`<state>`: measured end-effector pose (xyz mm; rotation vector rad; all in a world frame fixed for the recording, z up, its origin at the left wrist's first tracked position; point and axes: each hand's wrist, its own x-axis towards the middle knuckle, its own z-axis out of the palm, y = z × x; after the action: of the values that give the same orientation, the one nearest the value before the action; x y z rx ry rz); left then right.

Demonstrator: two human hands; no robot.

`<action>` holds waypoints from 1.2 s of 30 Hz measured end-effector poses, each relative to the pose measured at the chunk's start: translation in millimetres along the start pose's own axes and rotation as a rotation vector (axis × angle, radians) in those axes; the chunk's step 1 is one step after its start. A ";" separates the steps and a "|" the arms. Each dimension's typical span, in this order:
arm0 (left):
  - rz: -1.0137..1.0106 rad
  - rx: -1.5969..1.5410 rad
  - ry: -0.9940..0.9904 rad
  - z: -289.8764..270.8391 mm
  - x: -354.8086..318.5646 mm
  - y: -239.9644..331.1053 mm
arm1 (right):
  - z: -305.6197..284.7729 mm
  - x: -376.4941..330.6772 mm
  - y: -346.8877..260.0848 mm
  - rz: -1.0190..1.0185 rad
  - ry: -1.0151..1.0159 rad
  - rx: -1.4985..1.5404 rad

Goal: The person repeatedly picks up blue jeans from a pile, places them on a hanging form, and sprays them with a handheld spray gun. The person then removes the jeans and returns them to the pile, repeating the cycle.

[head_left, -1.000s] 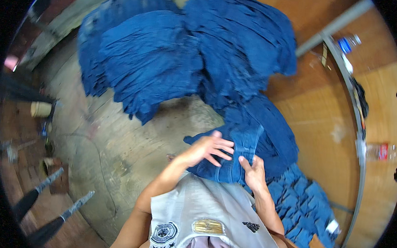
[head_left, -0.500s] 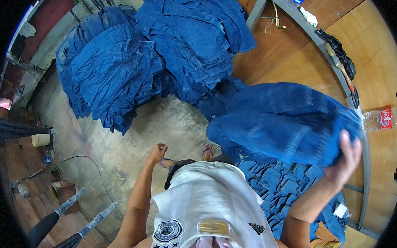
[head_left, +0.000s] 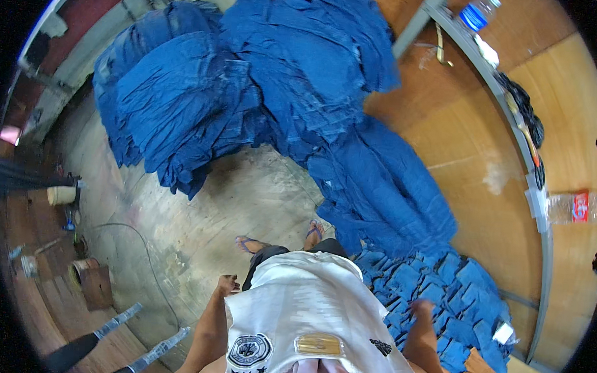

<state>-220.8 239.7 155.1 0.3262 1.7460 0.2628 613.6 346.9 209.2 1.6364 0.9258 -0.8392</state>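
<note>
1. From my end of the feed, I have the left hand [head_left: 227, 285] low beside the hip, well apart from the denim. Its fingers are loosely bent, neither spread wide nor balled into a fist, and I read the hand as empty.
2. The left arm runs up from the lower edge at a slight slant, forearm close to the white shirt [head_left: 314, 275], with the hand over the bare floor [head_left: 258, 191].
3. I see the right hand [head_left: 423, 308] lowered on the other side of the body, in front of the pile of small folded denim pieces [head_left: 459, 283]. It is blurred, so I cannot tell how far its fingers are closed, whether they hold anything, or whether they touch the pile.
4. The right forearm comes in from the lower edge and points nearly straight ahead, a little outward from the shirt.
5. The spread denim [head_left: 396, 185] lies ahead and to the right, its near end meeting the pile of small pieces and its far end running up against the large denim heap [head_left: 312, 45].
6. I have another denim heap [head_left: 175, 99] just left of the large one.
7. Both sandalled feet [head_left: 249, 243] show ahead of the shirt, standing apart on the floor.
</note>
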 end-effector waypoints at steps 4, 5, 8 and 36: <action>-0.120 -0.382 0.157 -26.6 -9.8 31.0 | 101.3 -31.1 -190.0 -0.794 0.518 -0.018; -0.074 -0.411 0.143 -37.0 -11.0 36.4 | 91.1 -43.0 -242.7 -0.812 0.400 0.115; -0.011 -0.409 0.164 -71.7 -9.6 40.5 | 10.0 -68.7 -364.5 -0.739 0.143 0.457; -0.375 -1.122 0.337 -126.1 -51.1 10.8 | -591.5 -428.0 -1054.5 -1.087 0.136 1.083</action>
<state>-334.3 231.8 230.5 -0.8863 1.6663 0.9900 -469.5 1032.0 259.6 2.0088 1.6548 -2.2808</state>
